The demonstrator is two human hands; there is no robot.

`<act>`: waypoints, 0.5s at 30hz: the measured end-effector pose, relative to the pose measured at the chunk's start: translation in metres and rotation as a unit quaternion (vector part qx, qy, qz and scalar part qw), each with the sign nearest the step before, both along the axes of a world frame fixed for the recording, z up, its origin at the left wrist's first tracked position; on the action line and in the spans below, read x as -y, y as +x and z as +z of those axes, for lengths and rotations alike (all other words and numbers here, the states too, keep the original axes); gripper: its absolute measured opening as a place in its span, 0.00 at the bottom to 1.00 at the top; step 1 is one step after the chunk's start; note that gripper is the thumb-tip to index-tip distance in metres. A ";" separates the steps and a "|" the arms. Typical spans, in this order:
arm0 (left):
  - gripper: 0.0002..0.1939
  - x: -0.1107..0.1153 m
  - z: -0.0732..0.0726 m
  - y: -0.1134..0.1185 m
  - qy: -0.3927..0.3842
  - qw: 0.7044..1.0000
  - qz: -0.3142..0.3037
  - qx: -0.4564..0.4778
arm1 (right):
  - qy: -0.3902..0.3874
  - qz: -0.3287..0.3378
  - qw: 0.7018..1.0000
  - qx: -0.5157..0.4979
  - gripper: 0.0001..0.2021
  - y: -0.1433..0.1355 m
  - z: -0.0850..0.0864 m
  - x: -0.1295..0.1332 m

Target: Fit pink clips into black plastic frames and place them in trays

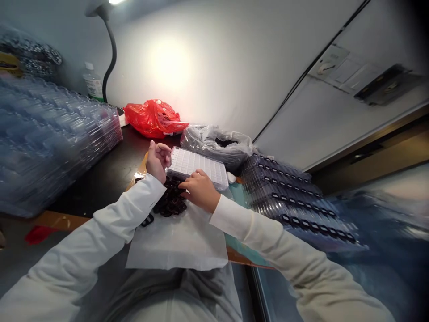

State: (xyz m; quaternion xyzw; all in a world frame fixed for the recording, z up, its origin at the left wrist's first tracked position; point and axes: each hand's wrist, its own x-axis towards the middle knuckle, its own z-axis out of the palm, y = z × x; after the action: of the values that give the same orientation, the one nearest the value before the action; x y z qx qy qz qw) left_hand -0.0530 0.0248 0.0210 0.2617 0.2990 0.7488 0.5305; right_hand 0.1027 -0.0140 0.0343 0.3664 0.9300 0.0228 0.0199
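Observation:
My left hand (159, 162) is raised at the near left corner of a white gridded tray (198, 164), its fingers curled inward. Whatever lies inside that curl, if anything, is too small to make out. Below it, on a translucent sheet (177, 241), sits a heap of small dark glossy pieces (170, 203). My right hand (202, 190) is palm down at the heap's right side, in front of the tray, with thumb and fingertips bent down to the pieces. What its fingertips grip is hidden. A loose dark ring-like piece (147, 220) lies left of the heap.
Stacked clear plastic packs (56, 143) rise at the left. Behind the tray are a red plastic bag (152, 117) and a clear bag (214, 142). Packs with black clips (298, 201) stand at the right. A lamp (112, 53) and a bottle (93, 82) are at the back.

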 end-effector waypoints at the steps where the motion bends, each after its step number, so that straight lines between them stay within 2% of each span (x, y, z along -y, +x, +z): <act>1: 0.28 -0.001 -0.001 0.000 0.010 1.000 -0.001 0.009 | -0.007 -0.005 1.000 -0.006 0.09 0.001 0.002 0.000; 4: 0.26 -0.002 -0.002 0.000 0.032 0.999 0.002 0.010 | -0.053 -0.055 0.994 -0.081 0.08 0.006 0.010 -0.002; 6: 0.23 -0.002 -0.003 0.002 0.030 0.999 0.007 -0.014 | -0.126 -0.110 0.966 -0.195 0.08 0.011 0.019 -0.007; 8: 0.20 0.000 -0.003 0.005 0.046 0.998 0.005 -0.036 | -0.229 -0.162 0.898 -0.339 0.09 0.016 0.029 -0.013; 11: 0.17 0.004 -0.004 0.010 0.107 0.991 -0.028 -0.075 | -0.367 -0.217 0.755 -0.498 0.14 0.018 0.043 -0.023; 12: 0.18 0.006 -0.004 0.011 0.130 0.986 -0.045 -0.089 | -0.396 -0.228 0.718 -0.526 0.15 0.018 0.046 -0.025; 13: 0.20 0.009 -0.004 0.012 0.150 0.981 -0.063 -0.102 | -0.416 -0.235 0.691 -0.542 0.15 0.017 0.048 -0.027; 15: 0.24 0.014 -0.003 0.014 0.175 0.973 -0.083 -0.123 | -0.442 -0.236 0.663 -0.556 0.16 0.013 0.049 -0.029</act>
State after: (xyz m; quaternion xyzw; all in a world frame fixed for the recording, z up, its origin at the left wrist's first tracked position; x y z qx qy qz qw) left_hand -0.0391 0.0111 0.0177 0.4648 0.2033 0.7048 0.4958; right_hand 0.1155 0.0148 0.0836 0.4667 0.5513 -0.6045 -0.3360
